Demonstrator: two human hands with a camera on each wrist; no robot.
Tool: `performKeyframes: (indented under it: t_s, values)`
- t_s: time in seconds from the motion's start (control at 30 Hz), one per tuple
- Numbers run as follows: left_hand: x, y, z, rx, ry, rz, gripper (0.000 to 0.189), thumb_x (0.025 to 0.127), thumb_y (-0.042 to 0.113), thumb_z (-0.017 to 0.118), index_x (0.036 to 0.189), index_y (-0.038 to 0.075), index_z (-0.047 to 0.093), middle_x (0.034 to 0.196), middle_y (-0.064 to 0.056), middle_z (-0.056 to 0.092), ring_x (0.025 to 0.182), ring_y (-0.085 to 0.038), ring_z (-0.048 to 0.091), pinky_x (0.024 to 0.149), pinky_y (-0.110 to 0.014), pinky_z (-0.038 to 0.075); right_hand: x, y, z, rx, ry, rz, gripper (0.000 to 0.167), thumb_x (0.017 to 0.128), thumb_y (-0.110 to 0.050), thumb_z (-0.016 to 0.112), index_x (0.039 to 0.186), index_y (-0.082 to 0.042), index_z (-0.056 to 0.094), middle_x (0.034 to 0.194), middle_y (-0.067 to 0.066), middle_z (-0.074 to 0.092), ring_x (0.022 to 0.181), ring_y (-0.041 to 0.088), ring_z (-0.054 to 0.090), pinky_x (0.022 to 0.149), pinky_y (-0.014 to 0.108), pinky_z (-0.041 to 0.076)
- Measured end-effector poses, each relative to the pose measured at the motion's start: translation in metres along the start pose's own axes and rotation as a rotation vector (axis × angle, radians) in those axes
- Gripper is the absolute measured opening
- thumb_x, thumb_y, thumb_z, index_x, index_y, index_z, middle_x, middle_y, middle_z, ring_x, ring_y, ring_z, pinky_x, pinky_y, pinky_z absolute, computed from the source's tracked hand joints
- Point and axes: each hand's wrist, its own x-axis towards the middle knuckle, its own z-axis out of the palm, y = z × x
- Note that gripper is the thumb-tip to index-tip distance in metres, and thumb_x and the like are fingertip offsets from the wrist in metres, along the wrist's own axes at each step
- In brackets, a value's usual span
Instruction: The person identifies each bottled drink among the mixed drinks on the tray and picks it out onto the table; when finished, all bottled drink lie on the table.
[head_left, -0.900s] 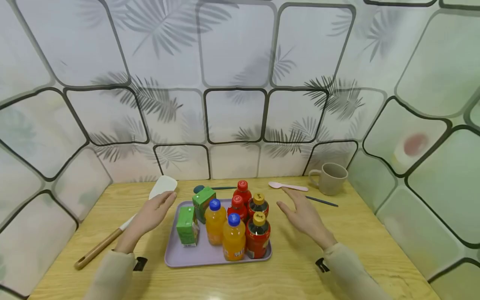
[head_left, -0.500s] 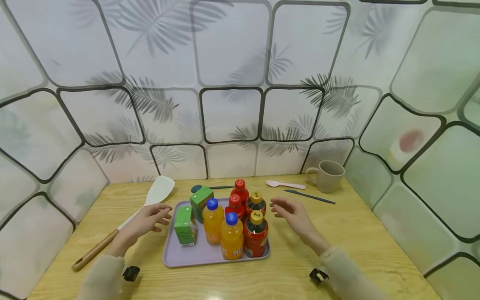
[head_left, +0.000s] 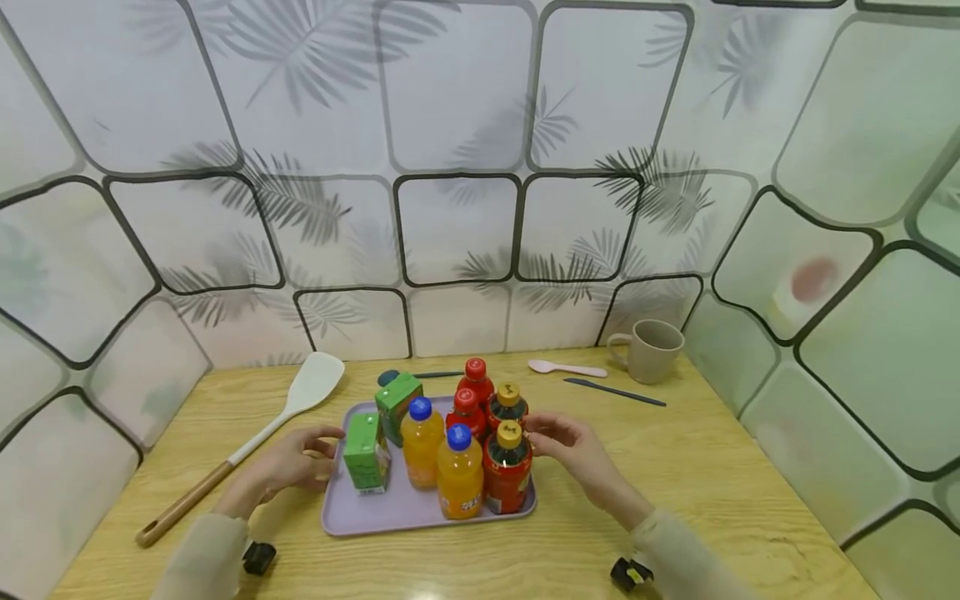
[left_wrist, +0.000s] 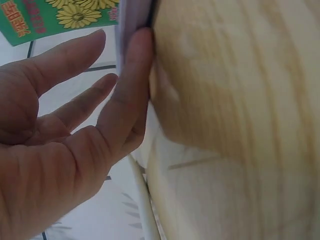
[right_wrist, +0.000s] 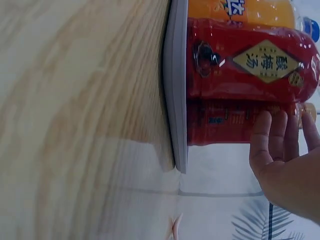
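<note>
A lilac tray [head_left: 375, 518] carries two green drink cartons [head_left: 365, 454], two orange drink bottles with blue caps [head_left: 460, 479], two red-capped bottles [head_left: 465, 411] and two yellow-capped dark red bottles [head_left: 507, 475]. My left hand [head_left: 296, 461] is at the tray's left side, fingers loosely bent. In the left wrist view one fingertip lies along the tray's edge [left_wrist: 132, 22], with the thumb apart from it. My right hand [head_left: 573, 446] is beside the yellow-capped bottles, above the tray's right rim. Its fingers [right_wrist: 276, 135] overlap the rear bottle in the right wrist view, slightly bent, gripping nothing.
A white spatula with a wooden handle [head_left: 187, 502] lies left of the tray. Behind the tray are a dark blue spoon [head_left: 388, 377], a pink spoon [head_left: 567, 368] and a dark knife [head_left: 615, 392]. A beige mug [head_left: 655, 352] stands back right, near the patterned wall [head_left: 465, 233].
Both hands have come down and closer to the tray's sides, their fingers bending more. The left hand has reached the tray's edge; the right has moved next to the bottles. The tray stays in place.
</note>
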Motion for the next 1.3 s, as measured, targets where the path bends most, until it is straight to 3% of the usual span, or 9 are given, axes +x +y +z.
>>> performKeyframes:
  t_s: [0.13,0.33,0.47,0.63,0.83,1.07,1.3]
  values:
    - [-0.001,-0.002,0.001,0.001,-0.001,-0.006,0.062,0.084,-0.004,0.064,0.140,-0.009,0.038,0.114,-0.026,0.048,0.090,-0.023,0.060,0.076,-0.038,0.061,-0.004,-0.001,0.008,-0.042,-0.022,-0.059,0.045,0.088,-0.012,0.071,0.128,0.005,0.058,0.113,-0.006,0.064,0.104,0.008,0.059,0.089,0.026,0.055]
    - [0.002,-0.005,0.000,-0.031,0.009,-0.007,0.066,0.081,-0.005,0.067,0.140,-0.005,0.037,0.107,-0.020,0.048,0.084,-0.022,0.058,0.069,-0.035,0.061,-0.008,-0.003,0.019,-0.167,-0.011,-0.109,0.054,0.079,-0.012,0.079,0.130,-0.007,0.061,0.117,0.004,0.054,0.109,0.015,0.052,0.093,0.034,0.051]
    - [0.003,-0.006,-0.002,-0.052,-0.003,0.003,0.066,0.082,-0.006,0.067,0.140,-0.005,0.036,0.104,-0.018,0.048,0.082,-0.022,0.059,0.069,-0.035,0.061,-0.008,-0.003,0.026,-0.257,0.005,-0.085,0.064,0.073,-0.018,0.085,0.132,-0.016,0.060,0.117,0.008,0.048,0.116,0.022,0.047,0.096,0.041,0.048]
    - [0.003,-0.008,-0.003,-0.071,-0.025,0.019,0.067,0.082,-0.005,0.067,0.141,-0.006,0.035,0.106,-0.019,0.048,0.083,-0.022,0.059,0.069,-0.037,0.062,-0.010,-0.004,0.035,-0.300,0.036,-0.020,0.076,0.068,-0.022,0.089,0.136,-0.019,0.055,0.118,0.008,0.046,0.119,0.025,0.047,0.095,0.039,0.048]
    - [0.002,-0.009,-0.003,-0.067,-0.036,0.030,0.072,0.078,-0.008,0.071,0.141,-0.007,0.035,0.106,-0.018,0.049,0.086,-0.022,0.061,0.072,-0.038,0.062,-0.014,-0.009,0.041,-0.279,0.121,-0.009,0.070,0.067,-0.018,0.090,0.130,-0.019,0.061,0.117,0.006,0.052,0.113,0.024,0.052,0.089,0.038,0.055]
    - [0.000,-0.010,-0.001,-0.060,-0.033,0.026,0.074,0.076,-0.007,0.073,0.140,-0.007,0.035,0.104,-0.017,0.050,0.087,-0.021,0.060,0.071,-0.037,0.062,-0.015,-0.008,0.036,-0.281,0.120,-0.056,0.062,0.069,-0.018,0.088,0.125,-0.019,0.064,0.118,0.006,0.053,0.108,0.024,0.051,0.089,0.039,0.056]
    - [0.001,-0.008,-0.001,-0.049,-0.014,0.007,0.074,0.076,-0.010,0.071,0.141,-0.005,0.036,0.105,-0.018,0.049,0.085,-0.022,0.060,0.069,-0.038,0.062,-0.017,-0.016,0.013,-0.295,0.144,-0.095,0.060,0.071,-0.020,0.087,0.125,-0.016,0.063,0.122,0.007,0.054,0.110,0.024,0.052,0.089,0.035,0.056]
